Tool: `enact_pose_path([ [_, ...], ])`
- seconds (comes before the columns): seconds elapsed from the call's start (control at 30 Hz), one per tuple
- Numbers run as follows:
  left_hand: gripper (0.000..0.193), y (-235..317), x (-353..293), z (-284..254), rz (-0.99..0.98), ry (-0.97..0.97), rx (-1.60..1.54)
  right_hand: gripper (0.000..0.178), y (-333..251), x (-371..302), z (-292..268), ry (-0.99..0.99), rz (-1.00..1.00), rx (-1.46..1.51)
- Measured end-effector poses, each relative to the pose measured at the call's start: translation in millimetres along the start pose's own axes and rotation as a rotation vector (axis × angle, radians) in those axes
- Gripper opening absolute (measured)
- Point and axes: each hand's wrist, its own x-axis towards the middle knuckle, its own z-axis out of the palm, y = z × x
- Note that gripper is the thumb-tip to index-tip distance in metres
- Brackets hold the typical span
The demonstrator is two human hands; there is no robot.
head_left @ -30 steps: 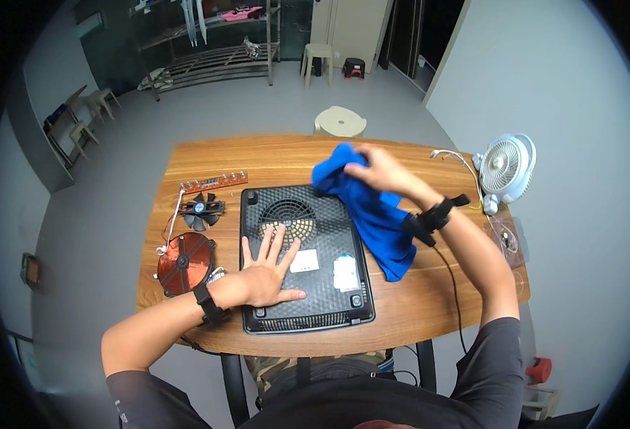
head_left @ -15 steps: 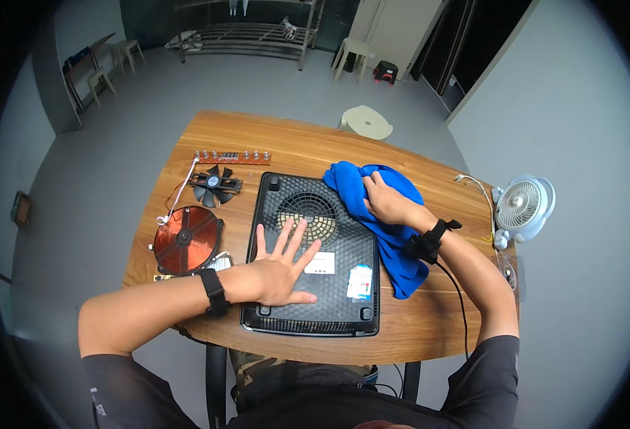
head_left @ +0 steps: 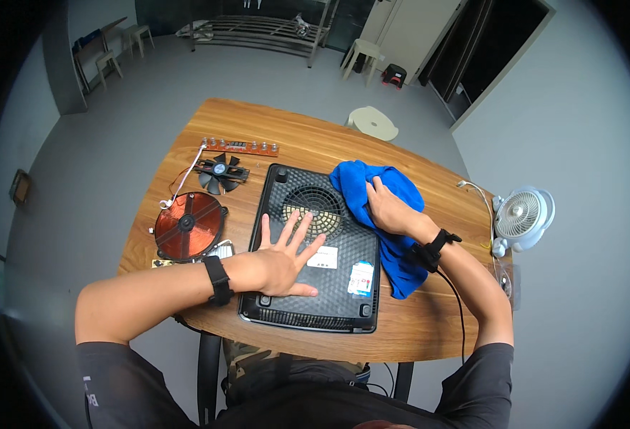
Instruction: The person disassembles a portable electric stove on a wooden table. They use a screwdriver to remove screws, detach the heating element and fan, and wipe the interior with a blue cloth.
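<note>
A black plastic appliance housing point(head_left: 358, 242), seemingly an induction cooker's underside, lies on the wooden table with its round vent grille point(head_left: 312, 202) at the far end. Flat on it, fingers spread, rests my left hand point(head_left: 283, 266); its fingertips reach the grille. At the housing's upper right corner my right hand point(head_left: 395, 209) grips a bunched blue cloth point(head_left: 354, 182), which hangs over that edge onto the table. The right fingers are partly sunk in the folds. A white label point(head_left: 323, 257) and a blue-and-white sticker point(head_left: 361, 279) show on the housing.
Left of the housing lie a copper coil point(head_left: 188, 225), a black cooling fan point(head_left: 221, 174) and a narrow button circuit board point(head_left: 240, 147). A small white desk fan point(head_left: 523, 214) stands at the right edge of the wooden table point(head_left: 293, 125). Beyond it is a cream stool point(head_left: 373, 123).
The view has shifted slightly. My left hand stays spread on the housing, and my right hand keeps its grip on the blue cloth at the corner, with little movement.
</note>
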Motion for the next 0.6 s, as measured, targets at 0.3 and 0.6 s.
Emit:
enact_pose_path([
  [0.3,0.11,0,-1,2,0.002,0.016,0.01,0.033,-8,22,13,0.142,0.343,0.102],
  [0.6,0.11,-4,-1,3,0.025,0.049,0.008,0.032,5,23,-9,-0.088,0.144,-0.037],
])
